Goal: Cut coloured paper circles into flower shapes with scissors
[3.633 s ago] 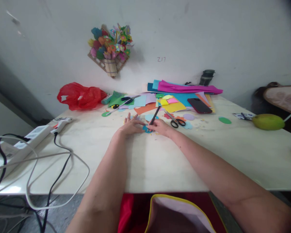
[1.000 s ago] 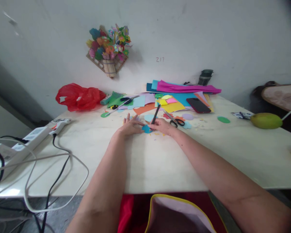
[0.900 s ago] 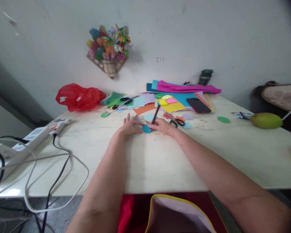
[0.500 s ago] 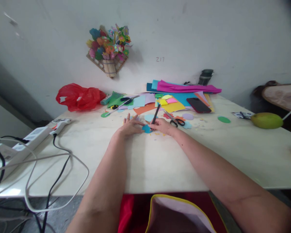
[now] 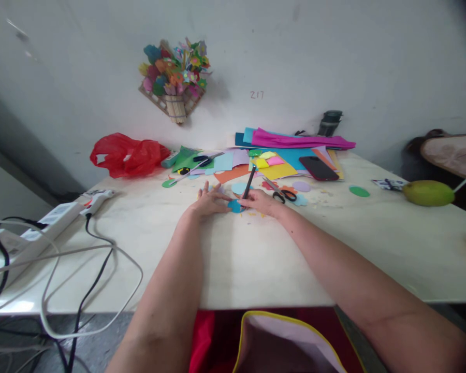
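Note:
A small blue paper circle (image 5: 235, 206) lies on the white table (image 5: 264, 259) between my hands. My left hand (image 5: 210, 201) rests on the table with its fingers spread, fingertips touching the circle's left edge. In my right hand (image 5: 259, 202) is a dark pen (image 5: 249, 181), gripped upright with its lower end over the circle's right side; its tip is hidden by my fingers. Black-handled scissors (image 5: 281, 194) lie open just right of that hand. Beside them are paper cut-outs, including a lilac circle (image 5: 301, 186) and a light blue flower shape (image 5: 301, 200).
Coloured sheets (image 5: 281, 168), a phone (image 5: 318, 168) and a second pair of scissors (image 5: 204, 159) lie at the back. A red plastic bag (image 5: 128, 155) sits back left. A power strip (image 5: 50, 223) with cables is on the left; a green mango-like fruit (image 5: 428, 192) is right.

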A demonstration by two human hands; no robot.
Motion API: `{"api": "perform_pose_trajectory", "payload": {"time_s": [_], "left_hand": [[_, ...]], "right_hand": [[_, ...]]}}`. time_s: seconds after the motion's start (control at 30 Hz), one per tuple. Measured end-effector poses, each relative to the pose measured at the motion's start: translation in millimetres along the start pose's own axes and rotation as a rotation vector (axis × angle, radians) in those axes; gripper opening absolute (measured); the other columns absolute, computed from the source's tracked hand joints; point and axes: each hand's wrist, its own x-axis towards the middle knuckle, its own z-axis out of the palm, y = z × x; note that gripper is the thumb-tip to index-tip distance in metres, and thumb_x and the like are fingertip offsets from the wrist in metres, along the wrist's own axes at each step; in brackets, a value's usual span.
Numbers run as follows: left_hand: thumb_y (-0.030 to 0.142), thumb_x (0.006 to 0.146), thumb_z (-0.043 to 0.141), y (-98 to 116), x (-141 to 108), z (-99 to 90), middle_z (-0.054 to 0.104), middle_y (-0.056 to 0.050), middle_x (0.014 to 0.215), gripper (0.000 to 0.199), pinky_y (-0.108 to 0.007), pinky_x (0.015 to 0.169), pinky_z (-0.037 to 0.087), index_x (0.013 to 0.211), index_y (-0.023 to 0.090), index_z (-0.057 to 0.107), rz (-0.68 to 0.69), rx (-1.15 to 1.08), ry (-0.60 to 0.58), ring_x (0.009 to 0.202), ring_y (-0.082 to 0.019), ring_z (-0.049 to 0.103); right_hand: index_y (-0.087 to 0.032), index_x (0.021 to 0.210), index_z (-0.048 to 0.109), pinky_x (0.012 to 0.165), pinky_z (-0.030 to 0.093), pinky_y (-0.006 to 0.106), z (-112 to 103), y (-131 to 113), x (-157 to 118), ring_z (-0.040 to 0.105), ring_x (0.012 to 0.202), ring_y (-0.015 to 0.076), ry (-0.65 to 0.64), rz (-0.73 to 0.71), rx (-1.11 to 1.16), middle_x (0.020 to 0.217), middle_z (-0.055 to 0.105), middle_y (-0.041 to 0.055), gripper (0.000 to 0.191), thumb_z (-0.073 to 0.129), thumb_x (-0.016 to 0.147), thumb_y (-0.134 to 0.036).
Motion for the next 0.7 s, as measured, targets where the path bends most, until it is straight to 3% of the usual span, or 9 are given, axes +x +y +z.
{"api": "perform_pose_trajectory", "payload": {"time_s": [0.7], "left_hand": [[0.062,0.060,0.062,-4.7,2.6,2.0,0.015,0.010,0.151,0.056,-0.058,0.107,-0.005,0.111,0.040,0.061,0.008,-0.014,-0.004,0.137,-0.035,-0.013]], "right_hand": [[-0.015,0.075,0.059,0.069,0.051,0.028,-1.4,-2.6,-1.0,0.062,0.065,0.0133,-0.029,0.006,-0.003,0.065,0.064,0.0004,0.012,0.067,0.072,-0.023]]}}
